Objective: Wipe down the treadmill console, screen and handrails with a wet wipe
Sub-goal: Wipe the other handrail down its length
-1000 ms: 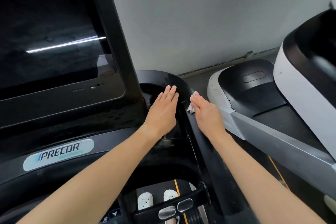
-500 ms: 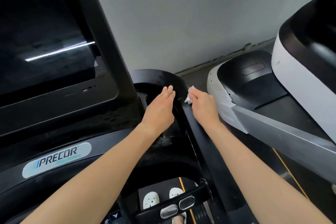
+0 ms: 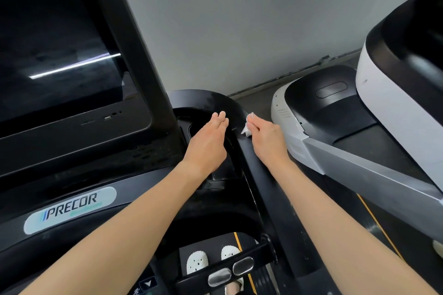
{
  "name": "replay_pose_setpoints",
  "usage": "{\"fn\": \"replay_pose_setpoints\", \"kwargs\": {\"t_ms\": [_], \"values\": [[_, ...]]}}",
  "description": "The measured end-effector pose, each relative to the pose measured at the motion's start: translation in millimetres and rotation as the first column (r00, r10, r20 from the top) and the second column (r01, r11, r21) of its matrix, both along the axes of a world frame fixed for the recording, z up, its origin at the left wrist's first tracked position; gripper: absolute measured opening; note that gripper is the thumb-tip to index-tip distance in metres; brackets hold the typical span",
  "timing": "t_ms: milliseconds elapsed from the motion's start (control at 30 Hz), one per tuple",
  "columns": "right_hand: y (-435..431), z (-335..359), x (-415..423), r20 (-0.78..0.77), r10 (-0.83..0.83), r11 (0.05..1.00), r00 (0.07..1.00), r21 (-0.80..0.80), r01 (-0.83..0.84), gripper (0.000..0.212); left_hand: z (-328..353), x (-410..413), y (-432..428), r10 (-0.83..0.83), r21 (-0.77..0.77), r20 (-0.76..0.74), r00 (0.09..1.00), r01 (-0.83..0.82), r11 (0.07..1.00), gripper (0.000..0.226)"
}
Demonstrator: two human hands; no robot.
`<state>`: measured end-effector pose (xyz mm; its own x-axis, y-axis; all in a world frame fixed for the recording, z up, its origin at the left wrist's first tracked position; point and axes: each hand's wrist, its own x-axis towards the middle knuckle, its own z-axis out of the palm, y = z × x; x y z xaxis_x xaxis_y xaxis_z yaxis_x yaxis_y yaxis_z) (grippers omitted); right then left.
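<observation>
The right hand (image 3: 266,141) lies on the top curve of the treadmill's black right handrail (image 3: 272,199). Its fingers (image 3: 254,125) are curled and pinch a crumpled white wet wipe (image 3: 247,129) against the rail; the wipe sticks out at the hand's 10 o'clock. Just beside it, at 9 o'clock, the left hand (image 3: 208,145) reaches over the recessed tray at the right end of the console (image 3: 143,170). Its fingers (image 3: 219,119) are straight, pressed together and hold nothing; whether the palm touches the tray cannot be told. The dark screen (image 3: 60,55) stands at 10 o'clock of both hands, with a Precor badge (image 3: 69,209) below it. A white-and-black neighbouring treadmill (image 3: 335,122) sits at 3 o'clock. White clogs (image 3: 197,261) show at 6 o'clock on the belt.
</observation>
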<state>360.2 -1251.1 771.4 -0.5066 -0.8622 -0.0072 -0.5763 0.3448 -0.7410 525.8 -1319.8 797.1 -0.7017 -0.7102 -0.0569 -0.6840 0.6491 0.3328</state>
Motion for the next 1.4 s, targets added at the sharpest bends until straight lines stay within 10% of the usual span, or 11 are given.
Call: {"fn": "replay_pose_setpoints", "kwargs": {"t_ms": [267,600,800,1200,1400], "values": [[10,-5,17,-0.522,0.218,0.971,0.825,0.035,-0.235,0.026,-4,3,-1,0.009,0.017,-0.043,0.999,-0.008,1.0,0.079],[20,-7,29,-0.712,0.338,0.932,0.616,0.164,-0.322,0.025,-6,15,-14,-0.075,0.038,-0.003,0.997,0.075,0.996,0.084],[1,0,34,-0.48,0.15,0.988,0.864,0.114,-0.108,0.03,-7,20,-21,-0.129,0.025,0.033,0.991,0.128,0.991,0.086],[60,0,48,-0.638,0.191,0.982,0.746,0.129,-0.141,0.035,-20,14,-2,-0.134,-0.038,0.005,0.991,0.134,0.99,0.067],[16,5,28,-0.403,-0.003,0.984,0.915,0.161,0.074,0.03,-23,18,3,-0.177,-0.01,-0.003,0.984,0.177,0.984,0.071]]}}
